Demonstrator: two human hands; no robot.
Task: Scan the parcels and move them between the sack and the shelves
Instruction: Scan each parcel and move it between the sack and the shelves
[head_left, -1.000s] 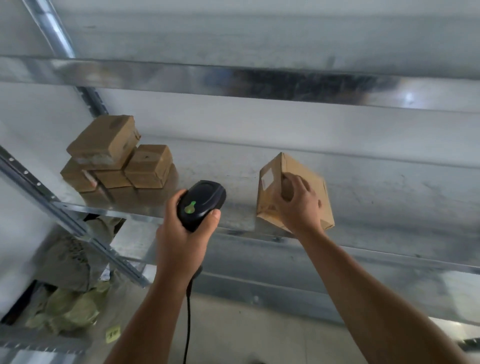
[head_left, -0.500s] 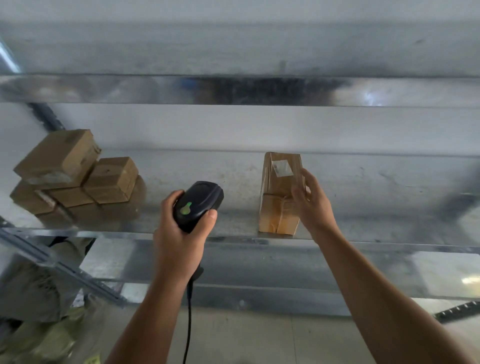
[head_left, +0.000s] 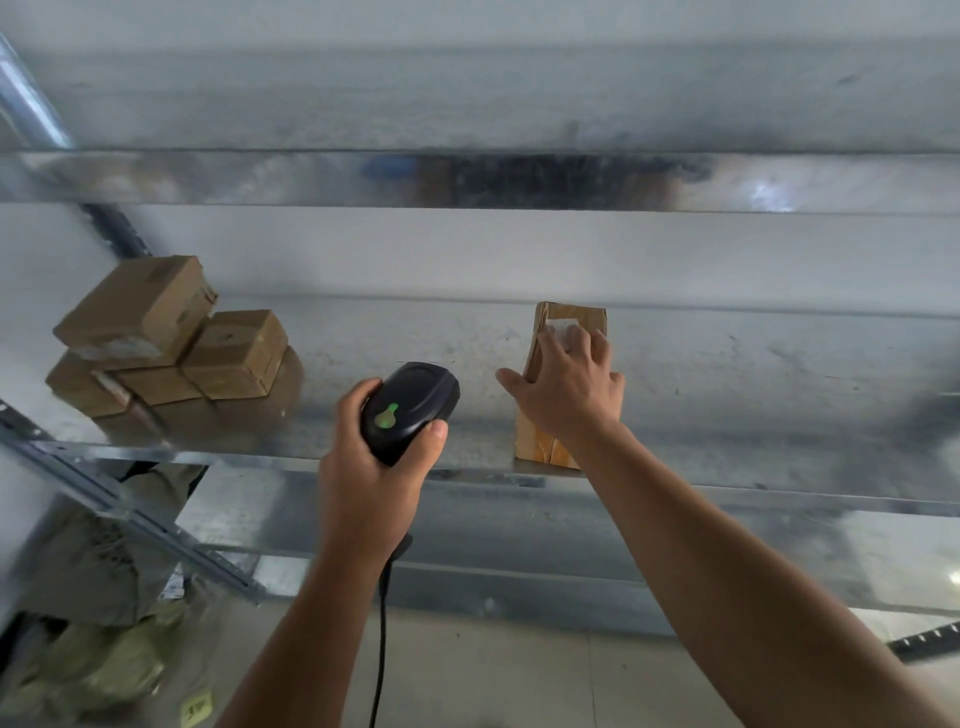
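Centre right of the frame: right hand (head_left: 569, 392) spread wide and laid flat on the parcel (head_left: 540, 452), fingers straight across the white label (head_left: 558, 328), thumb splayed left, pinching nothing. Just left of it, left hand (head_left: 363, 483) wrapped tight round the black scanner (head_left: 410, 408), green light showing on its back, cable (head_left: 382, 623) hanging toward the bottom edge.

Parcel lying on the metal shelf (head_left: 753, 415), near end close to the front lip, well apart from the stack of parcels (head_left: 171, 348) at the left of the frame. Olive sack (head_left: 88, 670) blurred in the lower left corner, below the shelf.

Probably the step of settling or steadying one parcel on the shelf for scanning. Next, by the look of it: uncover the label, bring the scanner's nose round onto it, then reach for another parcel.
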